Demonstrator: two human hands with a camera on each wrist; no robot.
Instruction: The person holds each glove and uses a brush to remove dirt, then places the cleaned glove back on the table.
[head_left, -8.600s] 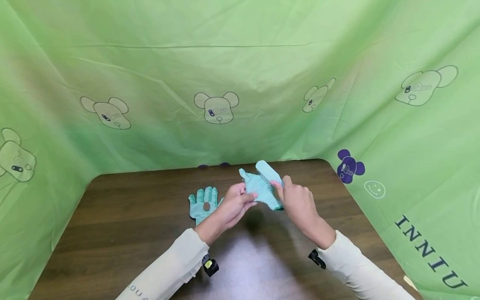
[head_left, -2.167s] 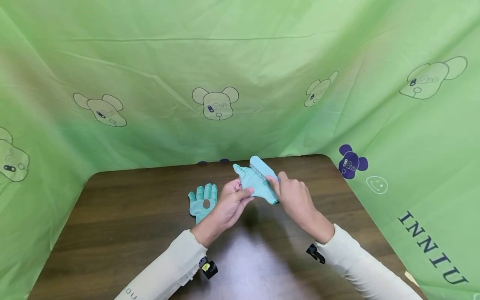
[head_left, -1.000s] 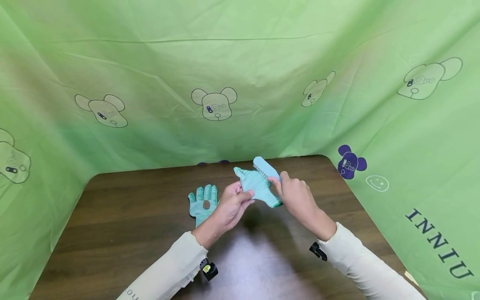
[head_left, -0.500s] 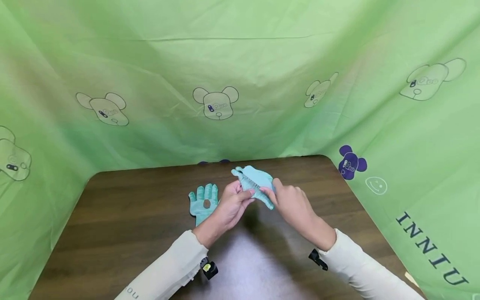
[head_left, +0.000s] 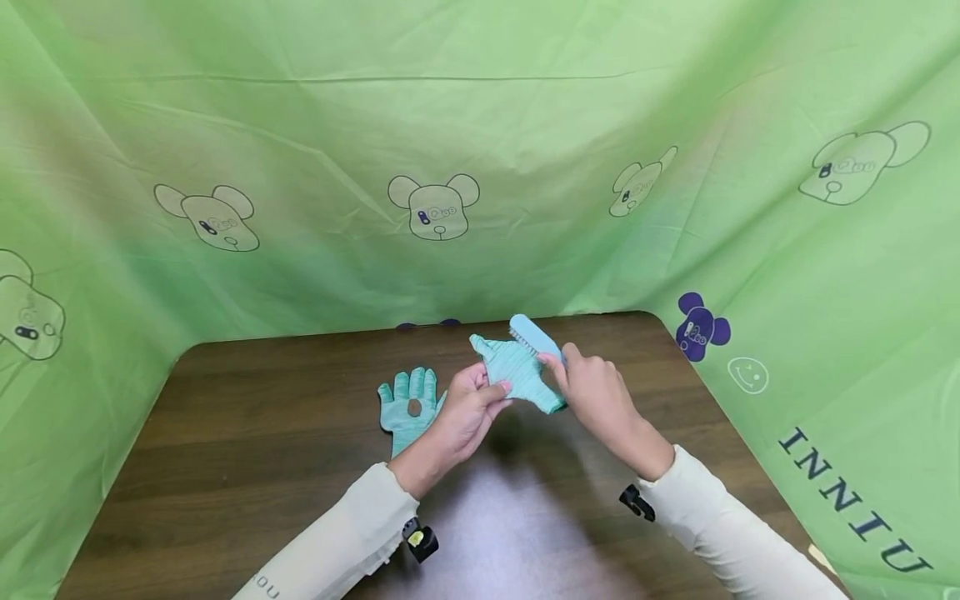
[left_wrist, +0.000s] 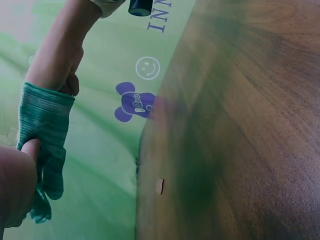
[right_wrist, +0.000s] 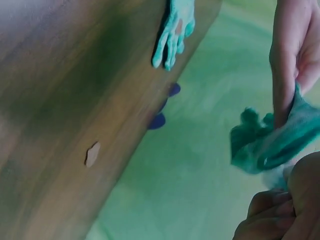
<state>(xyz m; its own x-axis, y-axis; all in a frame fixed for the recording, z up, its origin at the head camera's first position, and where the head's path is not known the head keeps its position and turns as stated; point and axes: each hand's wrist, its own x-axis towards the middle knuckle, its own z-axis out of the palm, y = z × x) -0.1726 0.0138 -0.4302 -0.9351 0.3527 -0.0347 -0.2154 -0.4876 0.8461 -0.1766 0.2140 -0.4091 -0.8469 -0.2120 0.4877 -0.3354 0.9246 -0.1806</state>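
Note:
My left hand [head_left: 467,412] pinches a teal knit glove [head_left: 517,371] between thumb and fingers, above the table. The glove hangs spread out, its thumb end at upper left and its cuff toward lower right. My right hand [head_left: 600,404] grips a light-blue bristle brush [head_left: 536,335] by its handle, which the fingers hide. The bristles face the glove along its upper right edge; whether they touch it I cannot tell. A second teal glove [head_left: 401,421] lies palm up on the table behind my left forearm, with a round brown spot [head_left: 414,407] on its palm.
The dark wooden table [head_left: 262,442] has a green cloth [head_left: 315,275] with printed bear heads hanging around its back and sides. Both wrist views show a small flat brown piece on the table [left_wrist: 160,186], near the back edge. A black wrist device [head_left: 422,542] sits under the left sleeve.
Half a second ago the brush lay lower across the glove, which was folded under it. Now the brush is up and to the right, and the glove is spread. My left hand has barely moved.

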